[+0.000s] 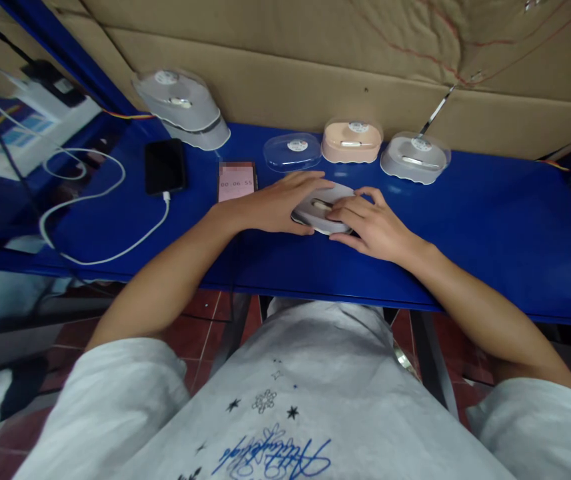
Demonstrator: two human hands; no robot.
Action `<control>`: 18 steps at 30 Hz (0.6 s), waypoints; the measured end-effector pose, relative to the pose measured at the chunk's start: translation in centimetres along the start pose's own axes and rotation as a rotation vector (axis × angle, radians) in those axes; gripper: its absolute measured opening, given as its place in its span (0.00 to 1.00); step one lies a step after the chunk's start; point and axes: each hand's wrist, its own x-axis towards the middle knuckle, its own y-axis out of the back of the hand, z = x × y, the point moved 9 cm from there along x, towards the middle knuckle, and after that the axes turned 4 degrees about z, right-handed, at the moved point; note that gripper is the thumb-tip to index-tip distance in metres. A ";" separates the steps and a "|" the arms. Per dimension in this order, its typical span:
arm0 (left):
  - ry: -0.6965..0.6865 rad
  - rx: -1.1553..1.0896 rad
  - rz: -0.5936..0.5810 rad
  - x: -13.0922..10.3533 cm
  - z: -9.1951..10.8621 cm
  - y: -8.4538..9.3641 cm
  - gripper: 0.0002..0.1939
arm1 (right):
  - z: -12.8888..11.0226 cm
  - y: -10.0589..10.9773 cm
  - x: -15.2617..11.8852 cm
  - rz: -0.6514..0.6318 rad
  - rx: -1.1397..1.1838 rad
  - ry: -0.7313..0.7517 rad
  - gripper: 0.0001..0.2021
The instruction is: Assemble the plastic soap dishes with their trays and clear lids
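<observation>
Grey case in the hands: it sits between the left hand (280, 203) and the right hand (372, 227), low over the blue desk (485, 240), straight ahead of the wearer; the grey case (309, 215) is partly covered by both hands
Long axis: runs roughly left to right across the wearer's front, the short handle (321, 205) on its top slanting slightly nearer at its right end
Left fingers: grasping the left end, stretched along the far side with the thumb at the near side
Right fingers: grasping the right end, curled over it, thumb at the near edge, foremost fingertips on top beside the handle
Nearer hand: neither is clearly nearer, as both touch the case; the right fingertips are closer to the handle, which lies just to their left
Behind the case: a clear cover (292, 153), then a peach case (352, 150) and another grey case (414, 165) farther right, all apart from the fingers
Left of the case: a phone with a timer (236, 187), just beside the left forearm
</observation>
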 end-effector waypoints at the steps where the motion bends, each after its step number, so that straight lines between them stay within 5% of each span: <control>1: 0.001 0.009 0.003 0.0 0.0 0.2 0.48 | 0.1 -0.1 0.0 -0.002 0.008 0.004 0.20; 13: 0.070 0.083 0.040 -0.3 -1.3 0.9 0.55 | 0.2 -0.5 0.1 0.023 0.098 0.036 0.20; 18: 0.149 0.099 -0.030 -0.9 -1.6 1.2 0.56 | 5.6 0.5 4.0 0.160 0.170 -0.129 0.25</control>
